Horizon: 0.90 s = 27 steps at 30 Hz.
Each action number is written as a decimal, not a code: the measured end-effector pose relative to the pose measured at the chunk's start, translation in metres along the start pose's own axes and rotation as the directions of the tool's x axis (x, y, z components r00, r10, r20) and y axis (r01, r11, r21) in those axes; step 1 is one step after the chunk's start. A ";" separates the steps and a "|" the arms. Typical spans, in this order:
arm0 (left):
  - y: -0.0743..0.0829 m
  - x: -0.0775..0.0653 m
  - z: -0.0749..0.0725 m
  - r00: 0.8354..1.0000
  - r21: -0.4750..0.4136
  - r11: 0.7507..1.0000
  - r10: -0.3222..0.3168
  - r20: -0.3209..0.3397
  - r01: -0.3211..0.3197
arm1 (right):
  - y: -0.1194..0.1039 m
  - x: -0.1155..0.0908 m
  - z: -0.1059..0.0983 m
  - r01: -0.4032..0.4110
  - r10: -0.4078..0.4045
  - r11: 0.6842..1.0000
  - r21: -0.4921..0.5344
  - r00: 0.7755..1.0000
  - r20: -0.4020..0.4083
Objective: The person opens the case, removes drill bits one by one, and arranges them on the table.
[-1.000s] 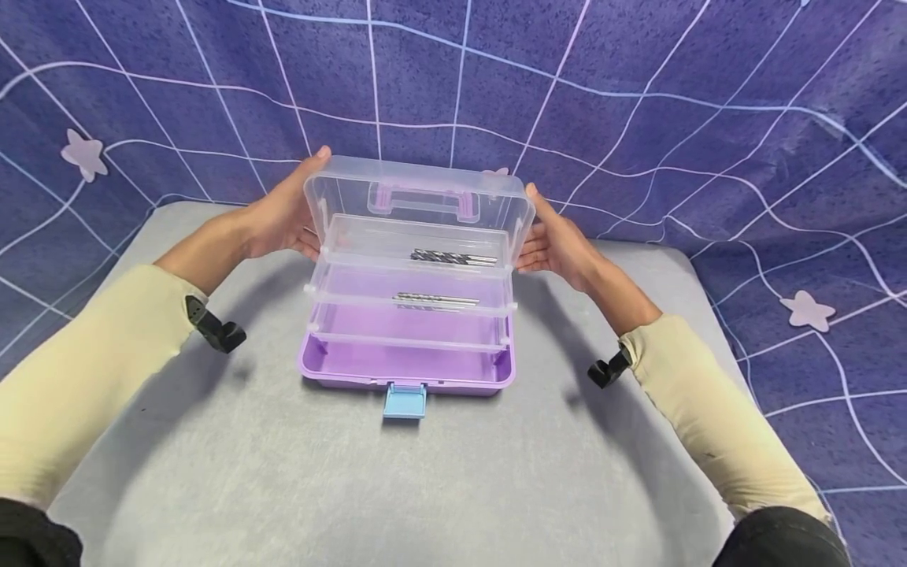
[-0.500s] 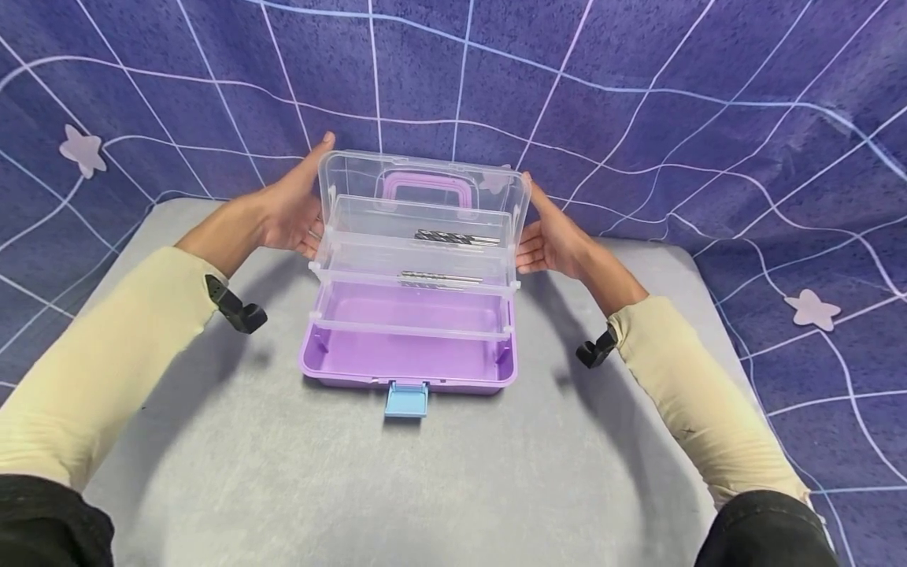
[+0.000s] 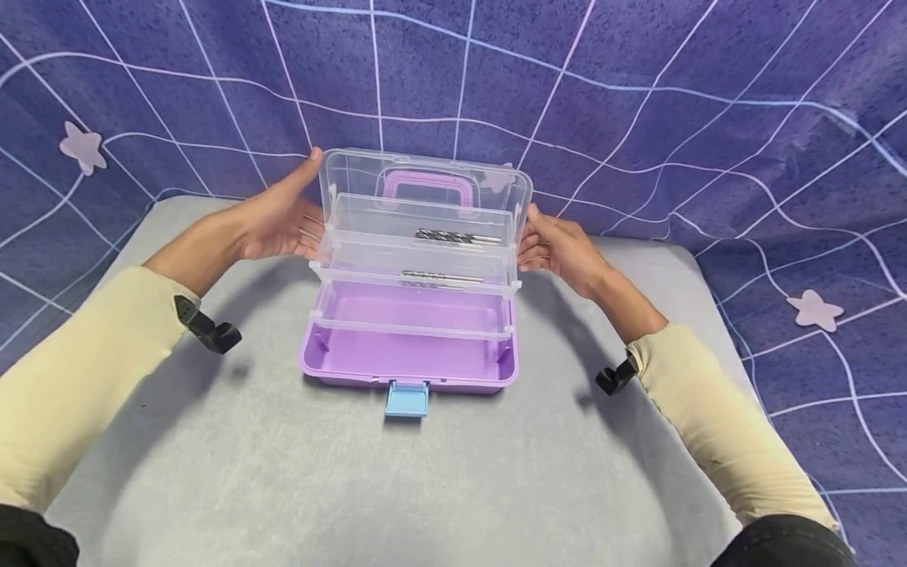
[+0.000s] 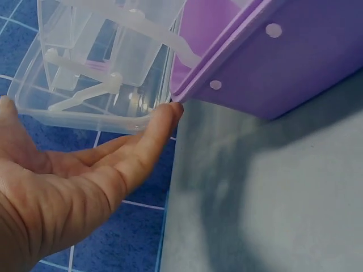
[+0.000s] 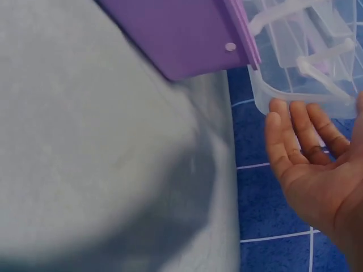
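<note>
Purple storage box (image 3: 453,384) stands open mid-tabletop (image 3: 283,465). Left hand (image 3: 278,224) and right hand (image 3: 569,250) flank the translucent lid (image 3: 354,169), fingers largely extended, gripping nothing; firm contact unconfirmed. Hazard: uneven pushing could swing the lid, jolt the trays (image 3: 368,256) and roll the drill bits (image 3: 453,237).

Item count: one plastic toolbox (image 3: 460,387), two hands (image 3: 272,224).
Fitted to the toolbox: one latch (image 3: 407,400), one carrying handle (image 3: 428,176), two trays (image 3: 361,256). Drill bits (image 3: 453,236): two groups, number per group unclear. Backdrop stars (image 3: 83,148): three.
</note>
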State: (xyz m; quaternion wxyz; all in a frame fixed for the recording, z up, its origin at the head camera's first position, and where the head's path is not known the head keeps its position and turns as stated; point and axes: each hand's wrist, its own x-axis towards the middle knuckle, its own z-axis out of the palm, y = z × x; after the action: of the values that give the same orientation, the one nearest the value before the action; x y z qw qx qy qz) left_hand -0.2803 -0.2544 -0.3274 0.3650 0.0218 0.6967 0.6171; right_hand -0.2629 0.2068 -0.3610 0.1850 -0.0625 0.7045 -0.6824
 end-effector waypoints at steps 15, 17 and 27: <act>-0.013 0.007 0.002 0.982 0.072 0.997 0.052 -0.180 -0.040 | 0.012 0.014 0.016 0.111 -0.140 0.967 -0.231 0.983 -0.114; -0.015 0.009 0.003 0.982 0.105 0.993 0.065 -0.177 -0.046 | 0.014 0.017 0.017 0.101 -0.133 0.966 -0.237 0.983 -0.124; -0.025 0.011 0.007 0.981 0.164 0.985 0.073 -0.182 -0.043 | 0.029 0.024 0.022 0.049 -0.083 0.970 -0.240 0.988 -0.131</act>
State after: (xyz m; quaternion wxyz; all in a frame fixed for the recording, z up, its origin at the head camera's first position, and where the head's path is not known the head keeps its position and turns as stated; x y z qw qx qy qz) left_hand -0.2740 -0.2487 -0.3545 0.2770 0.0133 0.7741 0.5690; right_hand -0.2730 0.1799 -0.3939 0.1037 -0.0595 0.7893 -0.6023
